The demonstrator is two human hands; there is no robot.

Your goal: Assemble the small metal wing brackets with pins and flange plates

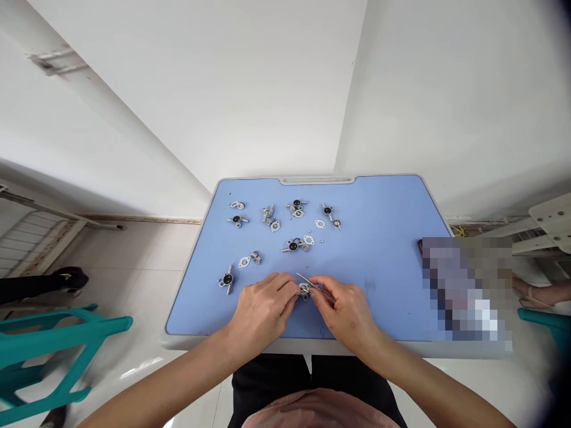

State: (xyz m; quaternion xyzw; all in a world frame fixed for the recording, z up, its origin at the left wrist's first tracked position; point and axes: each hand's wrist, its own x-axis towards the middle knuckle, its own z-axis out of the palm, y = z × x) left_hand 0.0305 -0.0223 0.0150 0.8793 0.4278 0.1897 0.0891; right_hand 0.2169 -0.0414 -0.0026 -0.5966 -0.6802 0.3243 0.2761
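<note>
Head view: left fingers pinch a small flanged metal fitting; right fingers, beside it, grip a slim metal tool that could slip if pressed askew.

I see passage for a hand over the blue rectangular tabletop, centre-right; black-and-silver metal fittings obstruct centre-left.

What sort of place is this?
Probably a simple indoor workspace for small hand work, though I can't tell whether it's a workshop or classroom. Small metal parts lie across a blue-topped table, and the right hand holds a thin metal tool.
</note>
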